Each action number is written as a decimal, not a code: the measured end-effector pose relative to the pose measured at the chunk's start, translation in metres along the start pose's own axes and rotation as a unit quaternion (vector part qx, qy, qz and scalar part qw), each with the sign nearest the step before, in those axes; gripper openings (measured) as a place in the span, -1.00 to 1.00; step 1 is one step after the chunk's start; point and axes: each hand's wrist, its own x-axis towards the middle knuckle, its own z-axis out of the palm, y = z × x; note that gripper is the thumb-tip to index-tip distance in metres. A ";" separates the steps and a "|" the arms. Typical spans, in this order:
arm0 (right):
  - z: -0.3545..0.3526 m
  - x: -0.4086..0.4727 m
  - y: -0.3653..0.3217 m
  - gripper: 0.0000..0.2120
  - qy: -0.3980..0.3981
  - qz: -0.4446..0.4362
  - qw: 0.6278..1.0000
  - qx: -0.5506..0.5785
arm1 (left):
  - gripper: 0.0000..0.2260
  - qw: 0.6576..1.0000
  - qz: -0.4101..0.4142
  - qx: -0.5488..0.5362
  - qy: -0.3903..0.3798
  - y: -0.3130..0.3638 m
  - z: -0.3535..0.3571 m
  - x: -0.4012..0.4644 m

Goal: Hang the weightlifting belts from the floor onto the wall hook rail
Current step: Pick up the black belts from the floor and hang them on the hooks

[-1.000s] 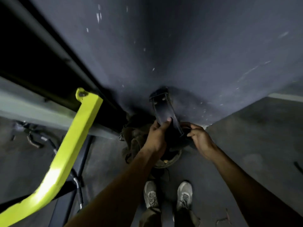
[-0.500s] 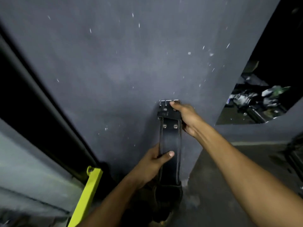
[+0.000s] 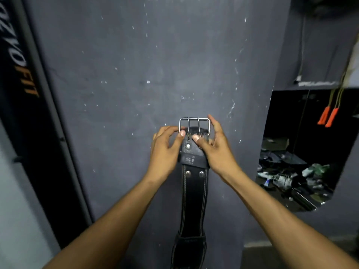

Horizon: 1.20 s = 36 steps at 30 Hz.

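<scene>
A black leather weightlifting belt (image 3: pixel 194 200) hangs straight down in front of the dark grey wall (image 3: pixel 136 74). Its silver two-prong buckle (image 3: pixel 194 126) is at the top, pressed close to the wall at chest height. My left hand (image 3: pixel 167 152) grips the belt's top end from the left, thumb on the leather just under the buckle. My right hand (image 3: pixel 215 150) holds the same end from the right, thumb by the right prong. No hook or rail shows; whatever is behind the buckle is hidden.
A black banner with orange lettering (image 3: pixel 21 78) and a dark frame run down the left. At the right is an opening or mirror (image 3: pixel 303 148) showing clutter on a floor, with orange-handled cords (image 3: pixel 328 117) hanging above it.
The belt has been lifted from the floor pile up against the wall. My left hand has slid from mid-strap up to the buckle end, joining my right hand; the view has tilted upward.
</scene>
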 end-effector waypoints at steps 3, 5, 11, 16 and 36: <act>0.005 0.021 -0.029 -0.43 0.028 -0.049 0.997 -0.057 | -0.80 0.996 0.065 0.027 0.051 0.022 -0.009 0.030; 0.010 0.031 -0.041 -0.55 0.050 -0.077 0.992 -0.090 | -0.70 0.997 0.056 -0.027 0.044 0.036 -0.015 0.052; 0.015 0.053 -0.071 -0.58 0.165 -0.146 0.954 -0.202 | -0.51 0.991 0.028 -0.116 0.057 0.063 -0.017 0.096; 0.006 0.073 -0.088 -0.44 0.188 -0.145 0.902 -0.361 | -0.53 0.985 0.026 -0.144 0.093 0.080 -0.011 0.113; 0.010 0.152 -0.148 -0.48 0.180 -0.125 0.975 -0.024 | -0.57 0.927 -0.137 -0.222 -0.269 0.000 0.013 0.011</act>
